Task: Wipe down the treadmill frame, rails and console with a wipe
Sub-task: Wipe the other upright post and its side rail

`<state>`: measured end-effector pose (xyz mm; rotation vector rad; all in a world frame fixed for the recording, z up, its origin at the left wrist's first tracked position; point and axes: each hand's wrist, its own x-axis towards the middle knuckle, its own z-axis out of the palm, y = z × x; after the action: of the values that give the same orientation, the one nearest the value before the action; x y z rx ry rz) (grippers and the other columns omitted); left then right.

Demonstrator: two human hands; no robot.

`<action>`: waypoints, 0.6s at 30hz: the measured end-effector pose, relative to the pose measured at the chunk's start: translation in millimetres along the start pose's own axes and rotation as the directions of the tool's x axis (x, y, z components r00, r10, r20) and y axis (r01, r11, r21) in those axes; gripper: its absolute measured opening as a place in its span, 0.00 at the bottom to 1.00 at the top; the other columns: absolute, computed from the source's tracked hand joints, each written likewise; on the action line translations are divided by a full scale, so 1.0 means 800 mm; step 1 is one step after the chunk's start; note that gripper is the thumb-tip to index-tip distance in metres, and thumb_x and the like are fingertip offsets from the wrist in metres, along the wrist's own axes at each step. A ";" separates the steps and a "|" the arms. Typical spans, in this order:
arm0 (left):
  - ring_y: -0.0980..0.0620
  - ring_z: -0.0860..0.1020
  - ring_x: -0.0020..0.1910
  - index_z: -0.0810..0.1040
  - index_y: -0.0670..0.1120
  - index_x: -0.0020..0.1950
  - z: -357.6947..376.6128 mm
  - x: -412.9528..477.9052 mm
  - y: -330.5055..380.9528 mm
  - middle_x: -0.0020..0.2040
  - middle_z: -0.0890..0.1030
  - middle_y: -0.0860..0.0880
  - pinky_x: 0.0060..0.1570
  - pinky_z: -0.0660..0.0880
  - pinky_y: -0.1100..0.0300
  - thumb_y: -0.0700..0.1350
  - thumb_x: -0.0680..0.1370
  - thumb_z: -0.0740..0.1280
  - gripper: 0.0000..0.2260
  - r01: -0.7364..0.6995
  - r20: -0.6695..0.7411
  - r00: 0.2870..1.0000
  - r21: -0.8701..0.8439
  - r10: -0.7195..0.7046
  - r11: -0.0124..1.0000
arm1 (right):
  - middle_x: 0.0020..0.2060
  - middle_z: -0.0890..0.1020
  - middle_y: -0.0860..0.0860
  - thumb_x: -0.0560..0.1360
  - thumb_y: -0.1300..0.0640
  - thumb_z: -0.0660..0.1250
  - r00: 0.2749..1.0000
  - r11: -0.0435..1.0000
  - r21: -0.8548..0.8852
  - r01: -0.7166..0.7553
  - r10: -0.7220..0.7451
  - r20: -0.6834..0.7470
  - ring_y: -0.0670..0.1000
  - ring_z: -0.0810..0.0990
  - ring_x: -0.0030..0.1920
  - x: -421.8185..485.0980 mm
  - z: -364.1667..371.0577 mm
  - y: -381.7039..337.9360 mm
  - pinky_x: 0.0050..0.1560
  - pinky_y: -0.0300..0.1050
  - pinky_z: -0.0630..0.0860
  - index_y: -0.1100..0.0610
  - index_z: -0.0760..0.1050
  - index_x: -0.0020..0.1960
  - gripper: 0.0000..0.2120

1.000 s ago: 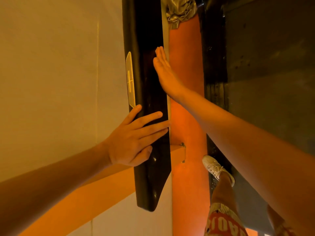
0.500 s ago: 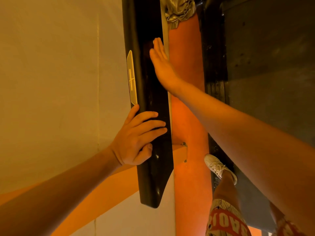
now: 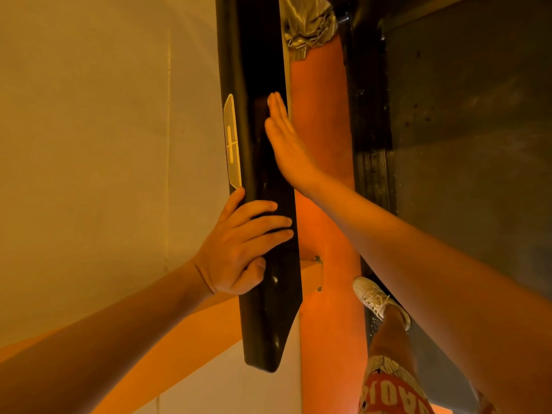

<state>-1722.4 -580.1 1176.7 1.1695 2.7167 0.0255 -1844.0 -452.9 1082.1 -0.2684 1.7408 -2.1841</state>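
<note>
Head view, rail: The treadmill's black rail [image 3: 268,324] ran up the middle of the frame. A pale inlay strip [image 3: 232,144] was set into its left edge.
Head view, frame: An orange frame post [image 3: 325,204] stood just beside the rail on its right. The dark belt deck [image 3: 463,204] lay beyond it.
Head view, left hand: The left hand [image 3: 236,252] held the rail just below the inlay. Its fingers bent across the top face and its thumb hooked over the left edge.
Head view, right hand: The right hand [image 3: 286,144] was flat, with the fingers straight and together. Its palm pressed against the rail's right side, higher up than the left hand, and it gripped nothing that could be seen.
Head view, wipe: No wipe showed. Whether one lay hidden under the right palm could not be told.
Head view, surroundings: A crumpled silvery cloth [image 3: 309,22] sat at the top of the frame, well apart from both hands. A white shoe [image 3: 378,300] stood at the deck's edge, and a pale wall [image 3: 89,144] filled the left.
Stage: This looked like a pass along the rail, with the console and most of the frame probably not yet done.
Risk, bare palm: If no wipe was under the palm, the stroke would smear skin oil onto the gloss instead of cleaning it.
Risk, missed strip: The bracing left hand covered part of the rail, so that patch would go unwiped unless the hand shifted.
Risk, inlay: A stroke that strayed left could press the inlay, if it is a control.
Risk, footing: Leaning into the rail with one foot at the deck's edge could cost balance if the palm slipped.
</note>
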 end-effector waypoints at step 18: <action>0.46 0.72 0.69 0.85 0.45 0.60 0.002 0.000 -0.001 0.61 0.83 0.48 0.76 0.52 0.41 0.50 0.75 0.57 0.22 0.018 -0.026 0.999 -0.019 -0.019 1.000 | 0.83 0.42 0.51 0.89 0.52 0.45 0.998 0.998 -0.014 -0.067 0.067 -0.003 0.47 0.40 0.82 0.011 -0.009 0.002 0.80 0.43 0.42 0.57 0.42 0.83 0.26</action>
<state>-1722.4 -580.6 1175.3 1.1470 2.7437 0.0635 -1854.4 -450.3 1078.7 -0.2078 1.7412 -2.1272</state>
